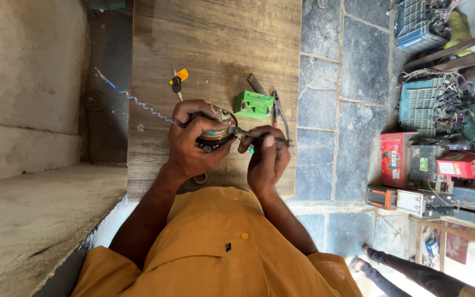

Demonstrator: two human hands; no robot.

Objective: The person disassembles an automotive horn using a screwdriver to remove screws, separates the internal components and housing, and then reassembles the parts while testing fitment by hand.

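My left hand (193,144) wrapped around round metal part (219,127), held just above worktop (215,44) near front edge. My right hand (266,159) pinching thin tool (251,132), tip at part. Coiled blue wire (138,100) trails off left edge. Green box (253,104), pliers (279,107), keys (177,82) lie mid-worktop.

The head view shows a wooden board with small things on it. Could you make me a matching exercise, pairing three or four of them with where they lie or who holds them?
Things:
1. round metal part with a coloured face
2. green plastic box
3. key with a yellow and black tag
4. thin metal tool

Places:
A. pinched in the right hand
B. lying on the wooden board, beyond the left hand
C. gripped in the left hand
D. on the board beside the dark pliers

Pairs: 1-C, 2-D, 3-B, 4-A
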